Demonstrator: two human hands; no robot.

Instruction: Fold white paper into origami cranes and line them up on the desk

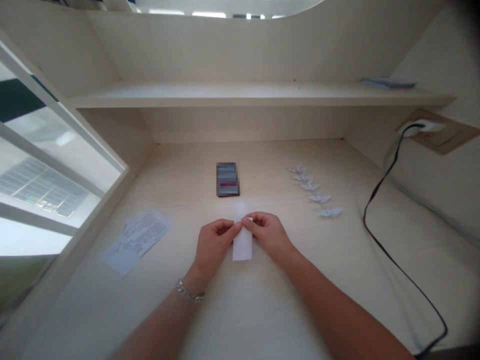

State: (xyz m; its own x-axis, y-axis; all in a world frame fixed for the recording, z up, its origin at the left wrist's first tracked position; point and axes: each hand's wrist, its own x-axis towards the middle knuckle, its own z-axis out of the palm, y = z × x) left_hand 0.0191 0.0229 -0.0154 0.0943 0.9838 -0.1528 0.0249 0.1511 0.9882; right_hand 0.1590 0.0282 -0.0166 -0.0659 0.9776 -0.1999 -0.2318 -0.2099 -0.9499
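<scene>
A narrow strip of white paper hangs down between my two hands over the middle of the desk. My left hand pinches its upper left edge with thumb and fingers; a chain bracelet circles that wrist. On the other side, my right hand grips the upper right edge, its thumb close to the left thumb. The fingertips behind the paper are partly hidden. Off to the right lie several small folded white paper cranes in a slanting row.
A dark rectangular object, blurred out, lies beyond my hands. Printed and plain paper sheets overlap at the left. A black cable runs from the wall socket down the right side. Above the back is a shelf with a flat item.
</scene>
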